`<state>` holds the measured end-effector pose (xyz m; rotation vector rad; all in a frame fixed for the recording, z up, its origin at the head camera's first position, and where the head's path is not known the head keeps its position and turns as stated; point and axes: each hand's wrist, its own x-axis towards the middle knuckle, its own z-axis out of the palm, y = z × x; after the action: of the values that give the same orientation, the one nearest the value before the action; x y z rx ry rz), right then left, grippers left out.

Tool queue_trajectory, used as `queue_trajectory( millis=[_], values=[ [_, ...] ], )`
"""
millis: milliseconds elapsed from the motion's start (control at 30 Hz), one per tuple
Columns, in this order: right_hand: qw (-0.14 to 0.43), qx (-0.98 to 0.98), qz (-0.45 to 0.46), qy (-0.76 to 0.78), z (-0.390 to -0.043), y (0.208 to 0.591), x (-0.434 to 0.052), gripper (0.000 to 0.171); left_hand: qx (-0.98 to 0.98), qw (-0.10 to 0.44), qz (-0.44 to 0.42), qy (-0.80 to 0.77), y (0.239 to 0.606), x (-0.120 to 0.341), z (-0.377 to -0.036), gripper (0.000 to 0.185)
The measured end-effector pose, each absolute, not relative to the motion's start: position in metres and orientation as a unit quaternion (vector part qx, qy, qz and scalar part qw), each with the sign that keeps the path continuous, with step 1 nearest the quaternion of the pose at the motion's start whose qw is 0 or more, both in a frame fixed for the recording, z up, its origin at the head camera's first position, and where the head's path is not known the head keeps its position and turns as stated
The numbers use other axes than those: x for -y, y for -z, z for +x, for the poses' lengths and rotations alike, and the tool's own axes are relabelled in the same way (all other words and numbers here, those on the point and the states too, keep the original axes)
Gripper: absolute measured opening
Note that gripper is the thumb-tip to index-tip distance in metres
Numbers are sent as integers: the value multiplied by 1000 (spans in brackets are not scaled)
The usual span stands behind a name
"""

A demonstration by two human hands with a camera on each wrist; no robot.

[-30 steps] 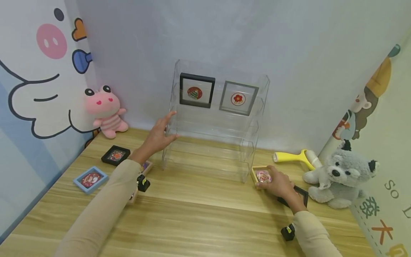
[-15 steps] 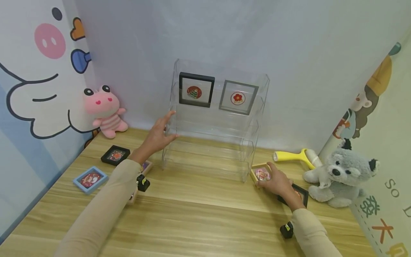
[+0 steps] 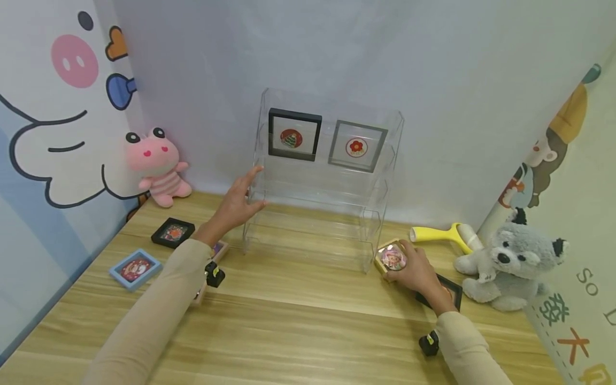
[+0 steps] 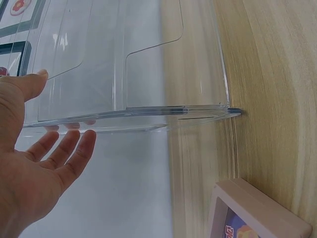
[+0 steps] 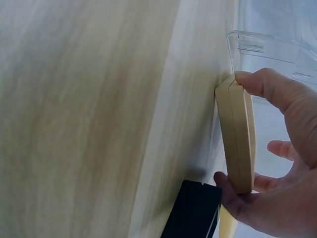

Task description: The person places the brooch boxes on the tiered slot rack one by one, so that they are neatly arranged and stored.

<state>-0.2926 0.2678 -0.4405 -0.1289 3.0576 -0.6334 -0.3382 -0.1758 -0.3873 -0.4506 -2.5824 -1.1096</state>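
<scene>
Pick-up step: right hand [image 3: 417, 271] pinches the beige square framed picture [image 3: 392, 256], lifting its edge. Left hand [image 3: 237, 203], fingers straight, steadies the clear acrylic tiered rack [image 3: 317, 214]. Next judged: raise it onto a free tier.

kid's playroom corner by the look of it, cartoon pig wall [image 3: 58, 107], pink plush [image 3: 156, 166] far left, grey teddy [image 3: 515, 264] right, wooden table [image 3: 289, 326]
</scene>
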Motion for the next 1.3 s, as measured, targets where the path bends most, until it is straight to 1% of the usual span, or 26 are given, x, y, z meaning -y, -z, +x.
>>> queue_trajectory(
  millis=[267, 400, 533, 633, 967, 1133, 1300],
  values=[
    [10, -965, -45, 257, -293, 440, -269, 109, 897, 150, -158, 384, 387, 176, -338, 82],
    [-6, -967, -38, 252, -293, 441, -269, 109, 896, 151, -158, 385, 387, 176, -338, 82],
    [-33, -966, -27, 255, -292, 442, -270, 104, 897, 151, -159, 385, 388, 176, -338, 83],
    [-41, -963, -20, 265, -291, 443, -271, 99, 897, 150, -160, 385, 388, 176, -337, 83],
    [-33, -960, -22, 277, -288, 441, -274, 92, 896, 149, -156, 387, 388, 176, -340, 84],
    [-41, -960, -26, 276, -288, 442, -276, 89, 899, 146, -154, 384, 389, 176, -340, 83],
    [-48, -957, -26, 285, -287, 441, -278, 84, 897, 155, -161, 382, 390, 176, -340, 82]
  ],
)
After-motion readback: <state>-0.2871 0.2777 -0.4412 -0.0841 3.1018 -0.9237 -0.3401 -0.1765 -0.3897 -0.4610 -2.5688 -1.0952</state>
